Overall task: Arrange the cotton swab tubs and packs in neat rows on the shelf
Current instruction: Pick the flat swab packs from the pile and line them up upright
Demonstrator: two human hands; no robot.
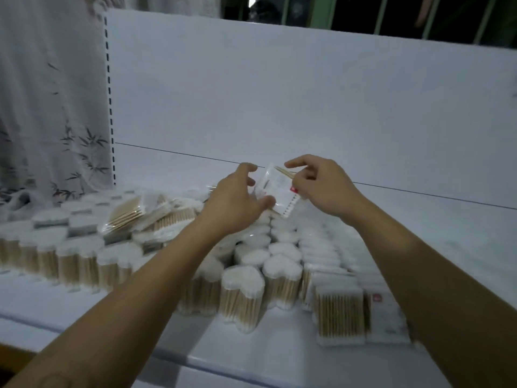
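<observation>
Both hands hold one flat clear pack of cotton swabs [279, 190] up above the pile, tilted, its white label facing me. My left hand [237, 197] pinches its lower left edge between thumb and fingers. My right hand [321, 186] pinches its upper right corner, where wooden sticks show. Below stand several heart-shaped tubs of swabs [243, 292] in rows on the white shelf [279, 354]. Upright flat packs [340, 315] line up at the right. Loose packs [131, 214] lie in a heap on top of the tubs at the left.
The white back panel [279, 93] rises behind the shelf, with a slotted upright [109, 102] at its left edge. A patterned cloth [47, 107] hangs to the left. Bare shelf surface [433, 225] lies behind and right of the packs.
</observation>
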